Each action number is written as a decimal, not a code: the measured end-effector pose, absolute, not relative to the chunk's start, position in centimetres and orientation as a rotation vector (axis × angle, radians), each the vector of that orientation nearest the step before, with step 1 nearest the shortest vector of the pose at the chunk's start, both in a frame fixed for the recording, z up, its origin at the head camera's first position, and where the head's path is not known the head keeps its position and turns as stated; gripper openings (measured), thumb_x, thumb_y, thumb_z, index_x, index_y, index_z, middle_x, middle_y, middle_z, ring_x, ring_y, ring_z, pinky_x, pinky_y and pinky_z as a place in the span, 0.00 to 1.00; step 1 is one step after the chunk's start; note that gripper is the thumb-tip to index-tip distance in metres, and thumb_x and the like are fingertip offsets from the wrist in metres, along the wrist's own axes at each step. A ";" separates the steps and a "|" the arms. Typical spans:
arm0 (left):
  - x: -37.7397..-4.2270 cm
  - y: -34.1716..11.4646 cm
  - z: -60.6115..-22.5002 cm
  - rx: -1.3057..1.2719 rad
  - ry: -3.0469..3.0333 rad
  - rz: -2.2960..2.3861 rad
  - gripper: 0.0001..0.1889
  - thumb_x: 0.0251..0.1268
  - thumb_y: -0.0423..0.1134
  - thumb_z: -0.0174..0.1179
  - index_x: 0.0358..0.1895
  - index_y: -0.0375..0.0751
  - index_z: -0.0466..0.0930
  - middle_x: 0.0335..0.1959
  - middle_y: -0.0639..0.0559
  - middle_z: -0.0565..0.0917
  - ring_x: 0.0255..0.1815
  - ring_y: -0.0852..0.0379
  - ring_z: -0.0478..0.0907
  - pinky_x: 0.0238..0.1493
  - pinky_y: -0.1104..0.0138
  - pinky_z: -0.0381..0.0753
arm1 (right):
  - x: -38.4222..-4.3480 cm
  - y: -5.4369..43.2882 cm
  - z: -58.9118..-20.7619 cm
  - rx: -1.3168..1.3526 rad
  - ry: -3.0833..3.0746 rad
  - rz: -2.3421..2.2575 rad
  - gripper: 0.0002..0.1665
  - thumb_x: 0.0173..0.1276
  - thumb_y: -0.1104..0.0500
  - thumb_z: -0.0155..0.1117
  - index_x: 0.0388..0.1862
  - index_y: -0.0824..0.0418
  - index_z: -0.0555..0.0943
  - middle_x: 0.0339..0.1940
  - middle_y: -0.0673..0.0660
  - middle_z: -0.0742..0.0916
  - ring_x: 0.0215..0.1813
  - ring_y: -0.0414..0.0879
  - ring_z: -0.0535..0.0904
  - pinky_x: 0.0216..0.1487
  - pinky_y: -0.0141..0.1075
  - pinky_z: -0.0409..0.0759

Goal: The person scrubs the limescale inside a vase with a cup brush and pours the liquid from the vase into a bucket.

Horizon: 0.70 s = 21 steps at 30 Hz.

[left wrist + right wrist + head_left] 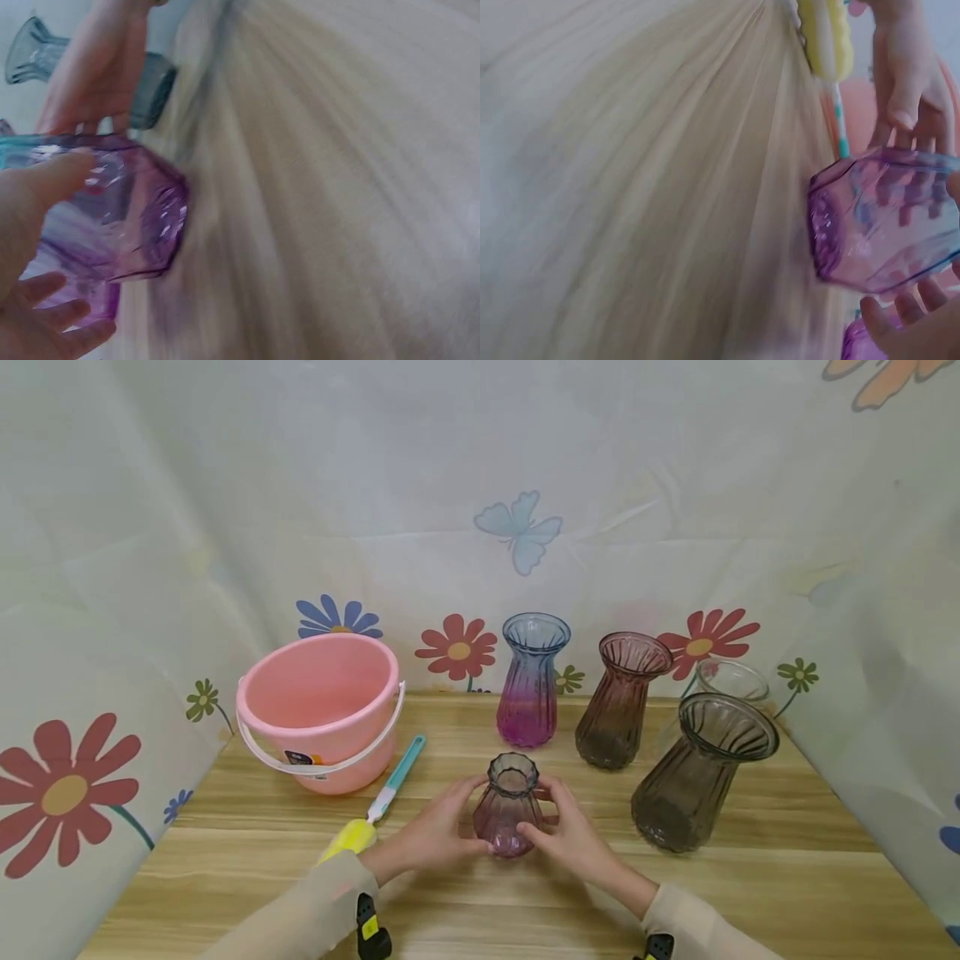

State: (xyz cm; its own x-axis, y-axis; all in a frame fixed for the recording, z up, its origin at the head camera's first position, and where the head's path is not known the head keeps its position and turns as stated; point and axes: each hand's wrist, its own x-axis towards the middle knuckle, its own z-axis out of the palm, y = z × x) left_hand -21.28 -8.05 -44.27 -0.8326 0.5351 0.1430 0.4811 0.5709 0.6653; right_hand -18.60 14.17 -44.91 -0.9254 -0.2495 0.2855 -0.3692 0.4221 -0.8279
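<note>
A small glass vase (510, 818) with a scalloped rim and a purple base stands upright between the two hands. My right hand (573, 839) grips it from the right, thumb across its front and fingers round the far side. On the left, my left hand (431, 835) cups around it with fingers loosely extended. The left thumb (64, 176) overlaps the glass in the left wrist view, while the fingers (67, 311) spread out beside it. Through the purple glass (877, 225) the left fingers show in the right wrist view.
A pink bucket (322, 681) with a white handle stands at the back left. In front of it lies a yellow sponge brush (352, 837). Taller vases stand behind and right: blue-pink (527, 693), reddish-brown (615, 718), clear (731, 677) and dark grey (686, 793).
</note>
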 end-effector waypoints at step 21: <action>-31.2 -8.6 -41.2 0.314 2.955 0.197 0.27 0.54 0.41 0.60 0.54 0.28 0.65 0.49 0.33 0.73 0.50 0.38 0.71 0.52 0.50 0.69 | -19.0 14.9 -46.0 0.625 -2.651 1.723 0.42 0.57 0.62 0.66 0.68 0.60 0.58 0.65 0.64 0.65 0.67 0.63 0.62 0.58 0.44 0.72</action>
State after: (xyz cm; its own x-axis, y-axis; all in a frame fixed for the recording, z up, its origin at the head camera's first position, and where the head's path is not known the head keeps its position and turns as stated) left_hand -31.25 -8.56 -41.18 -0.9646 0.2185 -0.1474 0.1971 0.9693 0.1473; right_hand -19.02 14.94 -46.00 -0.9217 -0.3616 0.1406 -0.2753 0.3543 -0.8937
